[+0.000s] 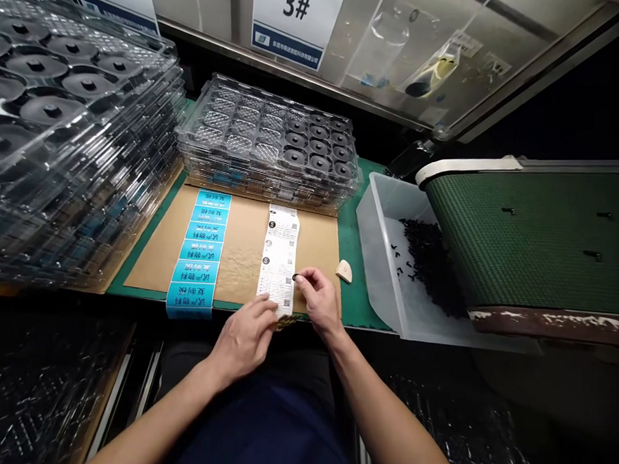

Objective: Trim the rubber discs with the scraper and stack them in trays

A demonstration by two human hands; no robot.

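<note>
Several labels (pixel 289 244) remain on the white strip (pixel 283 216), where I remotely see the left hand (pixel 248 332) bent, grip unclear, the right hand (pixel 321 302) pinching a small dark piece (pixel 294 277).

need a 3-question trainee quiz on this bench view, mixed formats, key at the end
1. Which hand pinches the small dark piece?
A) left
B) right
C) both

2. True or false: in the picture, the blue label strip lies to the left of the white printed strip.

3. Fill in: loose black parts are heaped in the ______ at the end of the green belt.

Key:
1. B, the right hand
2. True
3. translucent bin
</note>
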